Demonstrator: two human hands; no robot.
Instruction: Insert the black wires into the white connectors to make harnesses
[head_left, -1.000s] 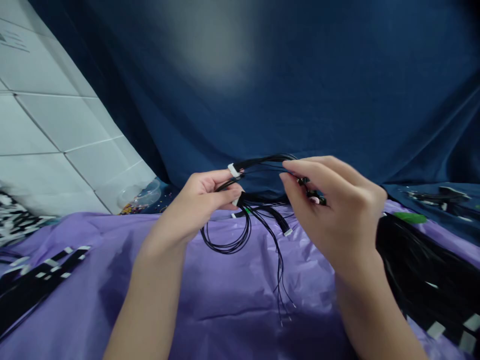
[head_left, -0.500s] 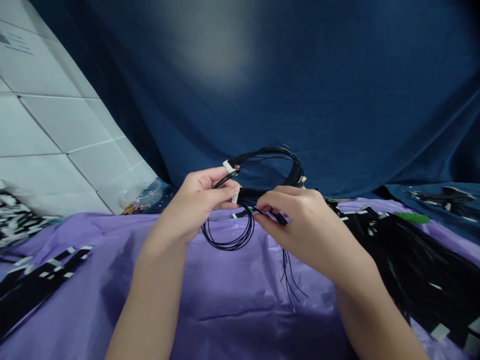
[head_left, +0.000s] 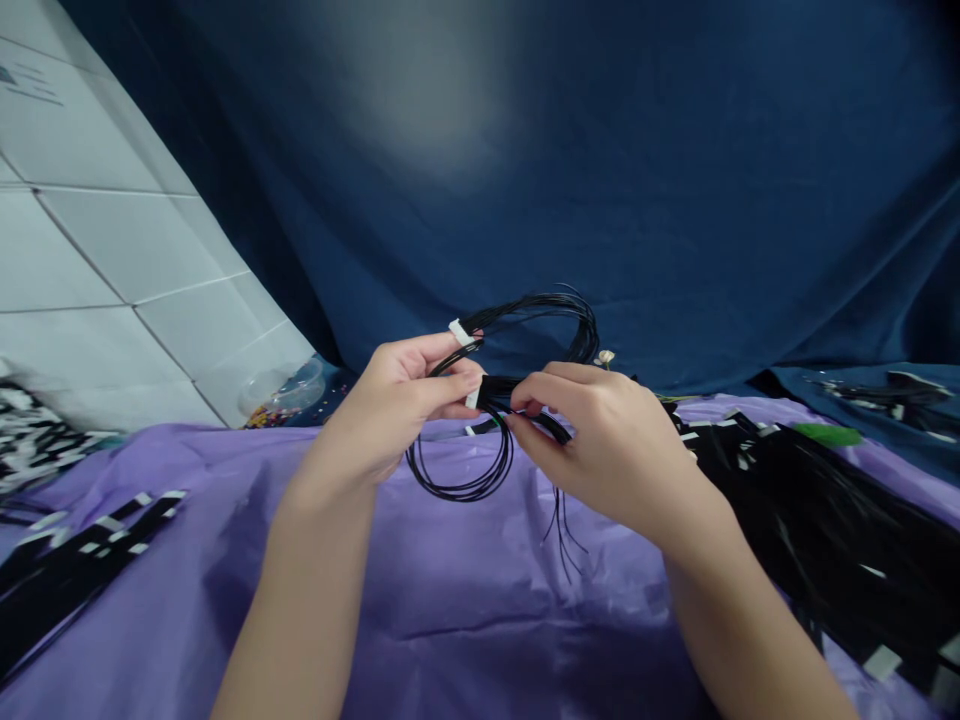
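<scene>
A looped bundle of thin black wires (head_left: 555,303) is held up in front of me, with white connectors (head_left: 460,332) at its left side. My left hand (head_left: 420,385) is closed on the connector end, one connector above the fingers and a second by the thumb tip. Below hangs a smaller round loop of the same wires. My right hand (head_left: 592,420) pinches the wires to the right of the lower connector, thumb against fingers. Loose wire ends dangle under the right hand. The right palm hides part of the bundle.
Purple cloth (head_left: 465,580) covers the table. Black wire bundles with white connectors lie at left (head_left: 90,550) and in a large pile at right (head_left: 825,530). A clear container (head_left: 289,390) with small coloured pieces stands behind. A blue curtain (head_left: 637,180) hangs at the back.
My right hand has shifted slightly left and up along the wires. The loose ends below it hang shorter and further left. My left hand stays nearly in place.
</scene>
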